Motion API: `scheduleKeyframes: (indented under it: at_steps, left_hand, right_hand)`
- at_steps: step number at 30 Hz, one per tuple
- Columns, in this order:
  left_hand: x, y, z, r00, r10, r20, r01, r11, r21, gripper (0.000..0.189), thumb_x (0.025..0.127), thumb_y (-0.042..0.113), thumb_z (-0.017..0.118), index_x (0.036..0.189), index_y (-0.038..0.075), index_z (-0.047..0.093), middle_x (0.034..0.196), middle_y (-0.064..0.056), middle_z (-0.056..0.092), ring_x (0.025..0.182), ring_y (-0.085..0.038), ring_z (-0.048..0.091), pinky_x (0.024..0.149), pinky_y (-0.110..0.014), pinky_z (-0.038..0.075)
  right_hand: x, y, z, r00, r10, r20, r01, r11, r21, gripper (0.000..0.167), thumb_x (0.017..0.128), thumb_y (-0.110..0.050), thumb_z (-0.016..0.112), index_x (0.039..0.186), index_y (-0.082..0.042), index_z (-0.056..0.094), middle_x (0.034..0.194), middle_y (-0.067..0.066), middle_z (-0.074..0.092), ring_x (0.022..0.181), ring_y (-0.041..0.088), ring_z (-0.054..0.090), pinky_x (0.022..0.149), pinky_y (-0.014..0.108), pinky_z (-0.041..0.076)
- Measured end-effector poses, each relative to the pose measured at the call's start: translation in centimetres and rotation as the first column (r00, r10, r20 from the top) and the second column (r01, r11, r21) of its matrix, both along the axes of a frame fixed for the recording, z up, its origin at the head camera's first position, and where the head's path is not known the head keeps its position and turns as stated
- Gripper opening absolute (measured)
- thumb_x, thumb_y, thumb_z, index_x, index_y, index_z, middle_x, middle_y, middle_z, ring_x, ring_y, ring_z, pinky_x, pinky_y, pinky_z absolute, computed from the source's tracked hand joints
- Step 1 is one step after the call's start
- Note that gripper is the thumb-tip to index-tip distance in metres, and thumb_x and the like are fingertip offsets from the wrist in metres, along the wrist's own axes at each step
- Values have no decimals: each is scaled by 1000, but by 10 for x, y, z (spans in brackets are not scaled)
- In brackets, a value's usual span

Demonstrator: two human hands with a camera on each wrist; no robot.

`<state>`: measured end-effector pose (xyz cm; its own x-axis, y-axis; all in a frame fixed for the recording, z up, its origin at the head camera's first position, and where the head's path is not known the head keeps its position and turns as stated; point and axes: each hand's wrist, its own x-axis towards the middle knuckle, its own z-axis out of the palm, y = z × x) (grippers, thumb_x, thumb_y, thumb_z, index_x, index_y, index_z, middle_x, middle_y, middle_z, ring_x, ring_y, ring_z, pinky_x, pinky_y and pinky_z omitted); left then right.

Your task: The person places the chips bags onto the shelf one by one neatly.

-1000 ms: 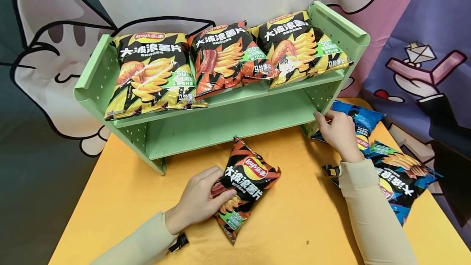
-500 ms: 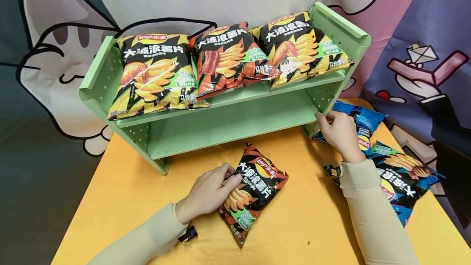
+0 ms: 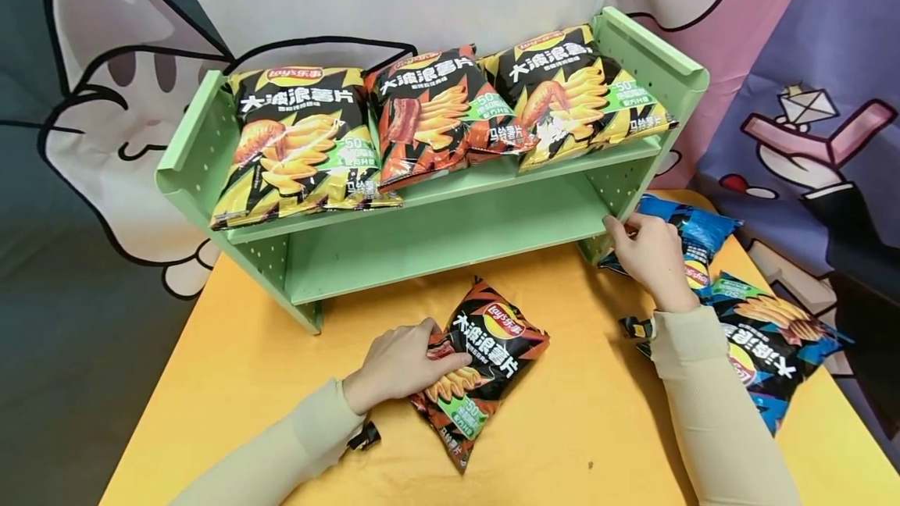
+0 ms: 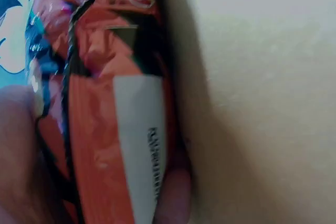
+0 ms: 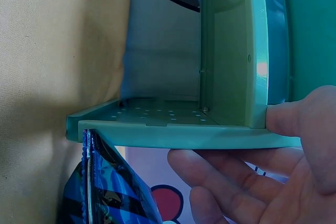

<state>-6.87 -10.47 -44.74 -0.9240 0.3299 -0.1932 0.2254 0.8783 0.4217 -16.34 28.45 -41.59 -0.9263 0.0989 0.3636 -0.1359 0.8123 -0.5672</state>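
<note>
My left hand [image 3: 404, 361] grips the left side of a red-and-black bag of potato chips [image 3: 485, 338], thumb across its front. The bag is tilted over the table in front of the shelf. In the left wrist view, the back of the chip bag [image 4: 100, 124] shows its seam and a white barcode strip. My right hand [image 3: 650, 252] holds the right side panel of the green two-tier shelf [image 3: 450, 236]. Up close in the right wrist view, the thumb of that right hand [image 5: 252, 182] lies inside the side panel [image 5: 178, 135] and its fingers outside.
Two yellow-and-black chip bags [image 3: 291, 139] and a red one [image 3: 429, 119] between them lean on the upper tier. To the right, blue chip bags [image 3: 762, 342] lie on the yellow table [image 3: 555, 428]. A black scrap [image 3: 366, 436] shows by my left wrist.
My left hand has shifted slightly to the right and toward me with the chip bag, which has turned a little. My right hand stays at the shelf panel.
</note>
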Motion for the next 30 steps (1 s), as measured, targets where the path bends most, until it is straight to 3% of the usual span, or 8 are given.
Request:
scheduleKeyframes:
  at_steps: [3, 7, 12, 14, 18, 22, 27, 30]
  left_hand:
    - [-1, -1, 2, 999, -16, 40, 13, 997, 72, 85, 85, 81, 58, 126, 8, 69, 96, -4, 75, 85, -23, 70, 74, -44, 56]
    - [2, -5, 1, 996, -35, 84, 14, 973, 231, 77, 89, 71, 63, 133, 7, 69, 124, -9, 74, 115, -28, 69, 102, -50, 53]
    - [12, -7, 5, 989, -99, 111, 51, 926, 374, 43, 92, 65, 64, 113, 28, 74, 77, 12, 58, 72, -6, 58, 84, -33, 53]
    - [18, -9, 9, 984, -127, 121, 66, 908, 415, 35, 93, 63, 64, 113, 35, 73, 77, 17, 59, 72, -1, 58, 83, -29, 53]
    - [30, -10, 23, 983, -150, 102, 86, 880, 467, 30, 94, 60, 65, 118, 42, 72, 106, 25, 72, 90, 3, 66, 92, -26, 54]
    - [37, -12, 43, 994, -107, 32, 79, 877, 475, 32, 95, 57, 65, 121, 39, 72, 86, 20, 70, 62, 0, 54, 73, -25, 54]
    - [33, -19, 67, 998, -19, -52, 44, 851, 524, 34, 99, 48, 65, 127, 29, 70, 78, 13, 68, 55, 1, 51, 58, -24, 52]
    - [21, -26, 79, 988, 75, -135, 5, 860, 510, 22, 100, 47, 64, 106, 27, 71, 64, 11, 53, 52, -1, 43, 52, -24, 45]
  right_hand:
    - [1, 0, 0, 1000, -3, 6, 3, 1000, 4, 46, 104, -43, 55, 77, -8, 69, 61, 8, 57, 50, 21, 46, 50, 35, 32]
    - [1, -1, -1, 1000, 1, 9, -1, 1000, 2, 46, 104, -43, 55, 78, -8, 69, 60, 7, 54, 50, 21, 46, 50, 36, 32]
    - [0, 0, -1, 1000, -1, 4, 1, 1000, 6, 46, 104, -43, 55, 78, -8, 69, 59, 6, 53, 49, 21, 46, 50, 36, 32]
    - [0, 1, -1, 1000, -3, 9, 3, 1000, 8, 47, 104, -44, 55, 77, -8, 68, 59, 6, 54, 50, 21, 46, 50, 36, 32]
    - [0, 2, 0, 1000, -7, 21, 7, 1000, 5, 48, 104, -45, 55, 78, -7, 69, 62, 7, 57, 51, 22, 46, 51, 36, 32]
    - [0, 2, 0, 1000, 0, 24, 0, 1000, 5, 48, 105, -44, 54, 79, -6, 70, 63, 9, 58, 52, 22, 47, 52, 36, 33]
    - [0, 1, 0, 1000, 4, 16, -4, 1000, 6, 48, 105, -44, 53, 77, -7, 68, 62, 9, 57, 52, 23, 47, 54, 37, 32]
    - [0, 1, -1, 1000, 7, 7, -7, 1000, 4, 47, 105, -43, 54, 78, -7, 68, 62, 8, 58, 49, 21, 46, 51, 36, 32]
